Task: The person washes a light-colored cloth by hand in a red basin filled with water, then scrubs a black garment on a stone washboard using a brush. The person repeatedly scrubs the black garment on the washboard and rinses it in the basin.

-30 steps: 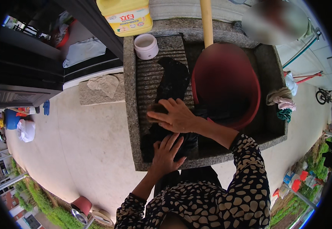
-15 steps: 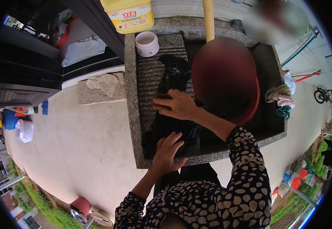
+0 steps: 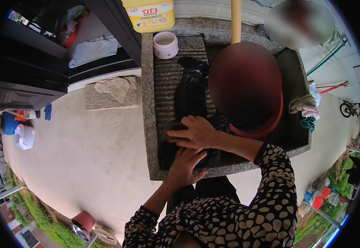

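A wet black garment (image 3: 191, 97) with a little whitish foam near its far end lies along the ridged stone washboard (image 3: 164, 89), on the left side of the sink. My right hand (image 3: 198, 133) grips a dark brown scrub brush (image 3: 174, 128), pressed down on the cloth; its bristles are hidden. Just nearer to me, my left hand (image 3: 184, 166) lies spread on the garment's near part, its fingertips close to the right hand. Dark cloth also runs toward the red basin (image 3: 277, 120), whose inside is blurred.
The stone sink (image 3: 149, 124) has raised walls all round. On its far left corner stands a white tub (image 3: 166, 46), with a yellow jug (image 3: 153, 18) behind it. A pale pole (image 3: 236, 22) rises behind the basin. Rags (image 3: 303, 106) hang over the right wall.
My right hand has drawn the brush toward me along the garment, close to my left hand. The left hand stays pressed on the cloth. The whole view has shifted slightly.
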Demonstrator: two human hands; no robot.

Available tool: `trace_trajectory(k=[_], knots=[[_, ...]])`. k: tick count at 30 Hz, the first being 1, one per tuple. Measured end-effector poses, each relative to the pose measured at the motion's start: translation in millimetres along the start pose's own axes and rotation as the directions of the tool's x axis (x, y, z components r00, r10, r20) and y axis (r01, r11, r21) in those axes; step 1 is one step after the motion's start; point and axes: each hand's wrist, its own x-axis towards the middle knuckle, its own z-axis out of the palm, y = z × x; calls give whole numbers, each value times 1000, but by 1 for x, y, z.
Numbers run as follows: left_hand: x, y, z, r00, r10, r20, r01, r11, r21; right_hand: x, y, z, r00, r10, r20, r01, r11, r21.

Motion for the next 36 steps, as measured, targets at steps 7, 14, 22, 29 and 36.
trace_trajectory(k=[7, 14, 22, 29, 36], knots=[[7, 21, 4, 1000, 7, -21, -6, 1000, 26, 43, 131, 4, 843, 226, -489, -377, 896, -236], [2, 8, 6, 987, -65, -149, 62, 998, -26, -29, -13, -4, 990, 38, 133, -63, 981, 185], [17, 13, 12, 928, -314, -199, 248, 921, -300, 36, 132, 3, 815, 250, -524, -357, 927, -112], [72, -39, -14, 740, -431, -516, 546, 834, 86, -26, 16, -10, 988, 32, -152, -37, 999, -32], [82, -56, 4, 773, -281, -568, 367, 929, 40, 43, 128, -10, 818, 442, -368, -426, 896, 129]])
